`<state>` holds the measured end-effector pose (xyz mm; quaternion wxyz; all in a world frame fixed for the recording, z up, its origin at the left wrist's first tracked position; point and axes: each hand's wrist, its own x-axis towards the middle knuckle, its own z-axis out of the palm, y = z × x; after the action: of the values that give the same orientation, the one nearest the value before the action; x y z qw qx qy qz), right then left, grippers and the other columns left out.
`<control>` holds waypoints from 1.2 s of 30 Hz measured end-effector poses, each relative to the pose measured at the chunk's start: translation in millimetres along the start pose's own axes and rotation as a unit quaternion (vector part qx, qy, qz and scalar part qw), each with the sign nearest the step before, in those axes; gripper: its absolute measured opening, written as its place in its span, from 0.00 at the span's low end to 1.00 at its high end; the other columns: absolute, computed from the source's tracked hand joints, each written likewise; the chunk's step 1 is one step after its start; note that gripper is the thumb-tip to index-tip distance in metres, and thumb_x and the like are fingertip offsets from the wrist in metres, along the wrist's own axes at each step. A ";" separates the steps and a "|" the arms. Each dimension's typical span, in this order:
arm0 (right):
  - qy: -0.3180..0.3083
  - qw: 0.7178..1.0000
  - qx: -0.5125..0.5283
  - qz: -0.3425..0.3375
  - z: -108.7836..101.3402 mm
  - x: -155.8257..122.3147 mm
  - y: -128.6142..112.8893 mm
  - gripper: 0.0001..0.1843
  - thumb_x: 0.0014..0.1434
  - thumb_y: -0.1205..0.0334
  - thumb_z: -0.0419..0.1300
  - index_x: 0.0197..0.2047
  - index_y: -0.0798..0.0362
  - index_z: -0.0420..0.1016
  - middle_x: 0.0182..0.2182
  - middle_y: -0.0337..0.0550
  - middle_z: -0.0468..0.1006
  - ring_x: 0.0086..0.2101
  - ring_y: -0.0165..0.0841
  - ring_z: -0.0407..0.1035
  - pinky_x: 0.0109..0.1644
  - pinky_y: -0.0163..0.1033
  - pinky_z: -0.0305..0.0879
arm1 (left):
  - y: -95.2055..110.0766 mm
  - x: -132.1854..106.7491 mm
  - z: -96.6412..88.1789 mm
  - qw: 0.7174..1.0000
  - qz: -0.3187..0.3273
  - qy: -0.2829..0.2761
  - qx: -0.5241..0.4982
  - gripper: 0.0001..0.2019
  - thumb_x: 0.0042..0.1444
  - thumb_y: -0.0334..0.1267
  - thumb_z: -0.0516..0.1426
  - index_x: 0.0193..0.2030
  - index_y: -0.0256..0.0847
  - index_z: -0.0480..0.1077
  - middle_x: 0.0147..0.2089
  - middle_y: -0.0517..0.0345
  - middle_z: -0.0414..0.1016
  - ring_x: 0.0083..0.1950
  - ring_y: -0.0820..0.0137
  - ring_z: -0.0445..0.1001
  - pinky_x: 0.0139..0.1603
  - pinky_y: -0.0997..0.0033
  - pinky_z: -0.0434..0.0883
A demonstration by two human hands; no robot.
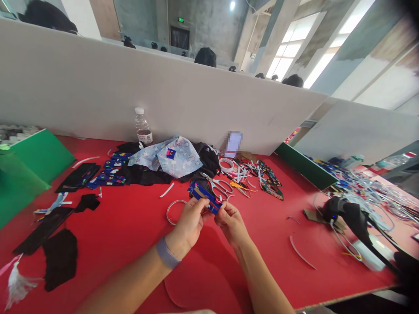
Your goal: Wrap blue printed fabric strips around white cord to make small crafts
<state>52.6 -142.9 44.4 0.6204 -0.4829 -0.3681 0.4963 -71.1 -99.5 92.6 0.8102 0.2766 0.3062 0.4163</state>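
Note:
Both hands meet over the middle of a red table (131, 226). My left hand (188, 222) and my right hand (231, 222) pinch a narrow strip of blue patterned fabric (203, 196) between fingertips, each at one side of it. The strip is tilted, its far end up and to the left. A grey band sits on my left wrist. A white hoop (173, 211) lies on the table just left of my left hand. Scissors (219, 185) with white handles lie right behind the strip.
A pale blue printed cloth (173, 159) and black fabric pieces (59, 257) lie about. A water bottle (143, 126) stands at the white partition (98, 87). Green boards (36, 161) are at left. A black tool (347, 213) and tangled white cords (386, 196) lie at right.

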 end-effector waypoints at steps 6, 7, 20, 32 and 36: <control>0.078 0.990 -0.097 -0.070 -8.2 5.2 -6.0 0.19 0.56 0.43 0.57 0.35 0.51 0.76 0.34 0.44 0.75 0.38 0.36 0.66 0.44 0.40 0.60 | 3.2 3.3 -1.6 0.999 0.027 0.000 0.023 0.05 0.47 0.37 0.61 0.29 0.39 0.70 0.28 0.60 0.75 0.30 0.72 0.73 0.33 0.74 0.69; 0.089 0.986 -0.115 -0.084 -7.9 3.9 -9.2 0.18 0.57 0.45 0.57 0.37 0.51 0.76 0.36 0.44 0.76 0.41 0.37 0.65 0.47 0.40 0.58 | 3.2 3.9 -2.0 0.999 0.035 0.002 0.026 0.05 0.47 0.37 0.61 0.29 0.39 0.70 0.28 0.61 0.75 0.30 0.73 0.73 0.32 0.75 0.69; 0.083 0.984 -0.143 -0.063 13.4 -7.2 -18.7 0.08 0.54 0.58 0.60 0.28 0.52 0.69 0.23 0.36 0.71 0.27 0.30 0.64 0.35 0.36 0.60 | 6.9 -1.8 2.1 0.998 0.025 -0.021 0.046 0.06 0.47 0.39 0.60 0.29 0.39 0.71 0.29 0.57 0.78 0.32 0.68 0.76 0.33 0.71 0.70; 0.073 0.996 -0.043 -0.019 16.3 -8.9 -18.3 0.12 0.50 0.55 0.64 0.24 0.52 0.67 0.20 0.34 0.67 0.23 0.27 0.60 0.31 0.34 0.58 | -2.2 4.7 -7.9 0.994 0.073 -0.006 0.082 0.13 0.49 0.45 0.63 0.34 0.36 0.72 0.33 0.55 0.78 0.33 0.69 0.76 0.35 0.70 0.72; 0.077 0.997 -0.008 -0.016 16.0 -8.3 -17.2 0.14 0.48 0.54 0.65 0.24 0.52 0.66 0.21 0.35 0.68 0.25 0.29 0.60 0.33 0.35 0.58 | 4.3 4.6 -7.7 0.993 0.045 -0.031 0.108 0.15 0.50 0.49 0.61 0.31 0.37 0.72 0.31 0.54 0.78 0.32 0.68 0.76 0.34 0.70 0.71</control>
<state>40.1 -147.9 65.4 0.6509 -0.5185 -0.3310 0.4449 -76.7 -92.0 89.3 0.7654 0.3883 0.3112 0.4080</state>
